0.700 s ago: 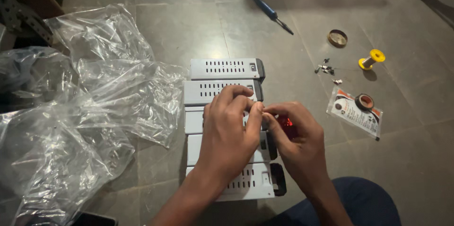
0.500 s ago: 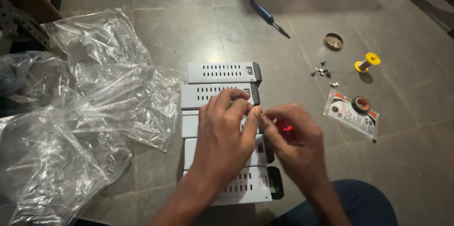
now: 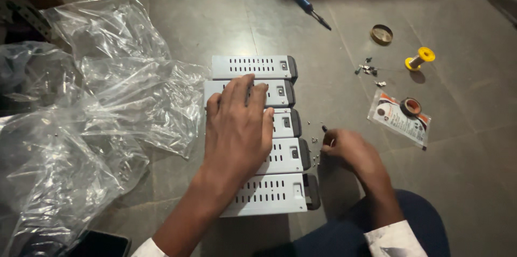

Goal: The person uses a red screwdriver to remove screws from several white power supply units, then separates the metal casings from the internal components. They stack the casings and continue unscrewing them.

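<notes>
The left hand (image 3: 239,128) now lies flat, fingers spread, across the middle of five grey metal boxes (image 3: 269,195) stacked in a row on the floor; earlier its fingers curled at the boxes' right edge. The right hand (image 3: 350,149) has left the boxes and dropped to the floor just right of them, fingertips pressed together over small screws (image 3: 314,141); whether it pinches one I cannot tell. Crumpled clear plastic bags (image 3: 102,106) lie left of the left hand.
</notes>
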